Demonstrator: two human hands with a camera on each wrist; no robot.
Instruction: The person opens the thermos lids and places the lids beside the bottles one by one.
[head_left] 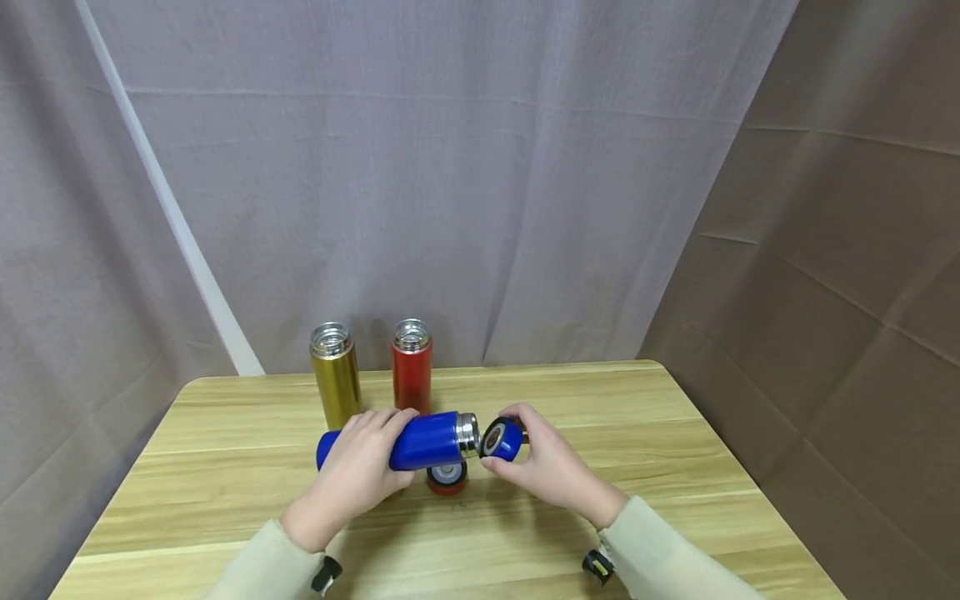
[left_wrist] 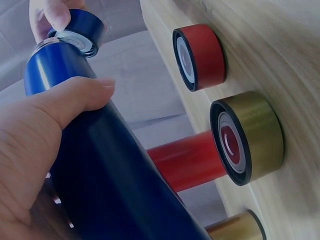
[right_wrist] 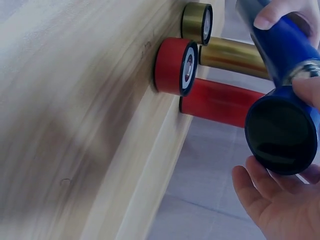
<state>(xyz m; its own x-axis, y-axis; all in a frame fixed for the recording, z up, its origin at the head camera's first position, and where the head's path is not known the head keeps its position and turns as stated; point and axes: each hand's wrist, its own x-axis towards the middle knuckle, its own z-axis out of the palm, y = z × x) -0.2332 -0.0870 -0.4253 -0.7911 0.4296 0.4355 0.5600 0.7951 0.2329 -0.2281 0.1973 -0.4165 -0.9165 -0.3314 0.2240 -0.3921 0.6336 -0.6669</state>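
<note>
A blue thermos bottle (head_left: 431,442) lies nearly level in the air above the table, its steel mouth bare and facing right. My left hand (head_left: 360,458) grips it round the body, thumb along the near side in the left wrist view. Between thumb and fingers, my right hand (head_left: 551,467) holds the blue lid (head_left: 512,440) right beside the mouth, tilted, with its inner side towards the bottle. Whether lid and rim touch, I cannot tell. Below the bottle a red lid (head_left: 447,489) rests on the table, inside up. A gold lid (left_wrist: 265,135) stands near it, hidden in the head view.
Behind the hands stand two uncapped bottles, a gold one (head_left: 337,387) and a red one (head_left: 412,379). The wooden table (head_left: 600,400) ends at a grey curtain (head_left: 450,208) at the back. A brown curtain (head_left: 825,292) hangs on the right.
</note>
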